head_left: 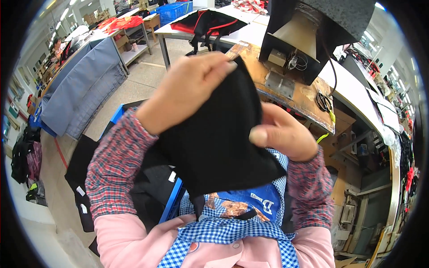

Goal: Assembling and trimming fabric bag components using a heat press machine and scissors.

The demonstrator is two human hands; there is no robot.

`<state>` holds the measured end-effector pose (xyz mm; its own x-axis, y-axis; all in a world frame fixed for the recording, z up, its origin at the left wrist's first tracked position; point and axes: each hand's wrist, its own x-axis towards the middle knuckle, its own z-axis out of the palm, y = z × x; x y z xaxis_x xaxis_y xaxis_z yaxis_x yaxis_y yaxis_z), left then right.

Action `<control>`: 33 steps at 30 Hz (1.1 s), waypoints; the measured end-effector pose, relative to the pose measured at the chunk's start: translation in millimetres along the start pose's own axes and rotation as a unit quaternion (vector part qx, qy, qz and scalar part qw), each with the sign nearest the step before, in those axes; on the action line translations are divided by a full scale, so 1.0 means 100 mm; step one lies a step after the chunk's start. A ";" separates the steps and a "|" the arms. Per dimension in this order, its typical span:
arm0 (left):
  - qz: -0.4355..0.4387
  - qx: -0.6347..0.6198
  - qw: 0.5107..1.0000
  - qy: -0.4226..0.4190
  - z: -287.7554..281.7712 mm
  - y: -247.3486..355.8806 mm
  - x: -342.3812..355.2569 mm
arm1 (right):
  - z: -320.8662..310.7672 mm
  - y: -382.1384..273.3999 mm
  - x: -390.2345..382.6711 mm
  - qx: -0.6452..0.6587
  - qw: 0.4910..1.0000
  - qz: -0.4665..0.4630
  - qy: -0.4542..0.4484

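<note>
A piece of black fabric [219, 138] hangs in front of my chest, held up between both hands. My left hand [187, 87] is closed on its upper edge, thumb and fingers pinching near the top corner. At the right edge, my right hand [286, 131] grips the cloth with the thumb on the near side; its fingers are partly hidden behind. The lower corner of the cloth hangs over my blue checked apron [232, 230]. More black pieces with white labels [149, 192] lie at a blue crate [172, 201] below my left arm.
A dark machine [295, 49] stands on the worn wooden worktable [250, 56] ahead. Black-handled scissors [324, 102] lie at its right edge. A black and red bag [208, 22] rests on a white table beyond. Grey cloth [85, 89] drapes a bench at left.
</note>
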<state>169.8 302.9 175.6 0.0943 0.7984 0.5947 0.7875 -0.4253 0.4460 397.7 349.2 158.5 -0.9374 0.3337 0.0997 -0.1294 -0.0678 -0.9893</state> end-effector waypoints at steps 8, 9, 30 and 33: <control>0.014 -0.270 0.900 -0.343 0.46 0.08 -0.12 | -0.06 -0.53 -1.15 -0.384 0.893 0.006 0.236; 0.024 -0.222 0.897 -0.382 0.53 0.00 -0.17 | -0.22 -0.70 -1.36 -0.409 0.885 0.034 0.219; 0.215 -0.037 0.948 -0.231 1.95 0.82 0.13 | -0.75 0.46 -2.10 -0.672 0.676 -0.016 0.301; 0.188 0.043 0.958 -0.211 1.67 0.76 0.01 | -0.82 0.33 -1.97 -0.652 0.695 -0.001 0.303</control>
<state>331.6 342.2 98.7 0.6042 0.7049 0.3715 0.6953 -0.6942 0.1862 604.9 358.5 97.8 -0.5786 0.6940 0.4284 0.6432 0.7112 -0.2836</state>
